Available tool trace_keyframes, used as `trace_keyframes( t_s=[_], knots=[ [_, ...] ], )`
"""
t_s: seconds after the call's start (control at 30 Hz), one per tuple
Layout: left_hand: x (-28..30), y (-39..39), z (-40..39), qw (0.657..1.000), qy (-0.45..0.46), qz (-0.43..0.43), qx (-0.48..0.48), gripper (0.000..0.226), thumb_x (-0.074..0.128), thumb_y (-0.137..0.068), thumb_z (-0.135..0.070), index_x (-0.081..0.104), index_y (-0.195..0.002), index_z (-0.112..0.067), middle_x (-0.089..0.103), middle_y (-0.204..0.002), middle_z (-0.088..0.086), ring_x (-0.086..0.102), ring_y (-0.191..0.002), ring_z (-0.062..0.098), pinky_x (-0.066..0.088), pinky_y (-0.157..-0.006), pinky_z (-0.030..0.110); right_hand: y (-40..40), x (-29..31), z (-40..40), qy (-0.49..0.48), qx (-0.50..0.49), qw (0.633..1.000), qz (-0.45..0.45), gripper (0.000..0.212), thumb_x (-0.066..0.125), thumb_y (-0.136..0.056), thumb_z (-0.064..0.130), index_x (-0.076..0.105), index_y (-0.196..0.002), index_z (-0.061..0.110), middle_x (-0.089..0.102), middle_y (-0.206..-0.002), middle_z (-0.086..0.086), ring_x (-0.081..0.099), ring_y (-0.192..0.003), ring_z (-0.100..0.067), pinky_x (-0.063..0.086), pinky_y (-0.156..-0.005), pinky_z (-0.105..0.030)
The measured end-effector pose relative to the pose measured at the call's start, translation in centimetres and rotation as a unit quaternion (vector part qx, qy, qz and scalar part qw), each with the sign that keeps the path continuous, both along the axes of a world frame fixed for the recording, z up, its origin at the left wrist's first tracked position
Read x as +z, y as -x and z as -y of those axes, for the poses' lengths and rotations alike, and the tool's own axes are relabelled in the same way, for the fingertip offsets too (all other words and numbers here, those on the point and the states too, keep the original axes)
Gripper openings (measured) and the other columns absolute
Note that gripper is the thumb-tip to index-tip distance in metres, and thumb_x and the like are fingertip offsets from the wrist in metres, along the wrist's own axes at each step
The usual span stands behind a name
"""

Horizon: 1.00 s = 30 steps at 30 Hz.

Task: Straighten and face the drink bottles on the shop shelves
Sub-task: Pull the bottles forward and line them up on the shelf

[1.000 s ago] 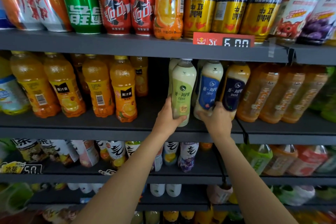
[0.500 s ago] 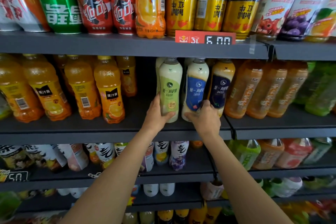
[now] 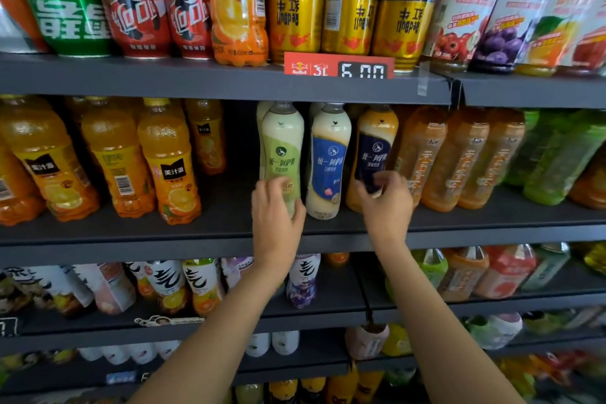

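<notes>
Left hand (image 3: 275, 210) grips the lower body of the pale green-labelled plastic milk-tea bottle (image 3: 282, 151) near the front edge of the dark metal shelf (image 3: 196, 233), likely steadying it so its label faces out. Right hand (image 3: 387, 200) curls round the base of the dark navy-labelled amber bottle (image 3: 373, 154); the hold looks loose. Between them stands the blue-labelled cream bottle (image 3: 328, 161), untouched. Half a second earlier the right hand gripped that blue bottle; it has since shifted one bottle rightward.
</notes>
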<state>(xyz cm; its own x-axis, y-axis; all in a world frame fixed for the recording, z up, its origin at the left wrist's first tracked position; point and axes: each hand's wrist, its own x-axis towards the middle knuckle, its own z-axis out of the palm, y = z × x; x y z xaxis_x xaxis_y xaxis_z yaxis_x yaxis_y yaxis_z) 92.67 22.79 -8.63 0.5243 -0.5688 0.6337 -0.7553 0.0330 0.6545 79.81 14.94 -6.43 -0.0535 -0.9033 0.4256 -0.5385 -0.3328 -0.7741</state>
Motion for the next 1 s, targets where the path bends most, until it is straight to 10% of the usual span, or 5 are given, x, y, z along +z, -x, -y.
trace_keyframes(
  t_s=[0.13, 0.3, 0.53, 0.7, 1.0],
  knots=[
    [0.2, 2.7, 1.8, 0.989, -0.116, 0.088, -0.038, 0.062, 0.060, -0.089, -0.023, 0.031, -0.140, -0.004, 0.042, -0.136, 0.014, 0.043, -0.125, 0.026, 0.042, -0.095, 0.033, 0.9, -0.2, 1.9, -0.072, 0.014, 0.997, -0.022, 0.069, 0.073, -0.078, 0.034, 0.039, -0.130, 0.004, 0.049, -0.130, -0.014, 0.049, -0.119, -0.031, 0.045, -0.092, -0.046],
    [0.9, 4.0, 5.1, 0.965, -0.238, 0.084, 0.078, 0.068, 0.059, -0.089, -0.032, 0.028, -0.138, 0.002, 0.051, -0.125, 0.015, 0.043, -0.118, 0.032, 0.040, -0.092, 0.036, 0.5, -0.9, 3.4, -0.114, 0.069, 0.989, -0.063, 0.065, 0.078, -0.071, 0.034, 0.041, -0.119, 0.009, 0.056, -0.119, -0.015, 0.059, -0.102, -0.036, 0.053, -0.077, -0.053],
    [-0.2, 4.4, 7.0, 0.953, -0.190, 0.153, 0.180, 0.068, 0.091, -0.047, -0.038, 0.064, -0.098, -0.001, 0.063, -0.077, 0.009, 0.062, -0.071, 0.024, 0.049, -0.053, 0.027, 1.3, -1.1, 3.2, -0.086, 0.077, 0.987, -0.112, 0.063, 0.077, -0.073, 0.034, 0.042, -0.117, 0.007, 0.057, -0.118, -0.015, 0.059, -0.102, -0.036, 0.052, -0.079, -0.050],
    [-0.9, 4.4, 7.3, 0.957, -0.190, 0.156, 0.151, 0.069, 0.092, -0.047, -0.033, 0.062, -0.099, 0.000, 0.062, -0.078, 0.010, 0.062, -0.071, 0.025, 0.049, -0.049, 0.026, 1.5, -1.2, 3.0, -0.089, 0.076, 0.985, -0.129, 0.063, 0.074, -0.078, 0.035, 0.039, -0.120, 0.004, 0.053, -0.124, -0.015, 0.055, -0.110, -0.036, 0.049, -0.083, -0.046],
    [-1.4, 2.7, 3.3, 0.988, -0.118, 0.094, 0.032, 0.049, 0.057, -0.089, -0.014, 0.038, -0.134, -0.005, 0.043, -0.128, 0.011, 0.043, -0.121, 0.024, 0.044, -0.090, 0.031, 1.5, -0.9, 1.3, 0.005, 0.017, 0.997, -0.072, 0.058, 0.069, -0.082, 0.034, 0.040, -0.122, 0.004, 0.041, -0.123, -0.013, 0.054, -0.104, -0.034, 0.041, -0.069, -0.038]
  ],
)
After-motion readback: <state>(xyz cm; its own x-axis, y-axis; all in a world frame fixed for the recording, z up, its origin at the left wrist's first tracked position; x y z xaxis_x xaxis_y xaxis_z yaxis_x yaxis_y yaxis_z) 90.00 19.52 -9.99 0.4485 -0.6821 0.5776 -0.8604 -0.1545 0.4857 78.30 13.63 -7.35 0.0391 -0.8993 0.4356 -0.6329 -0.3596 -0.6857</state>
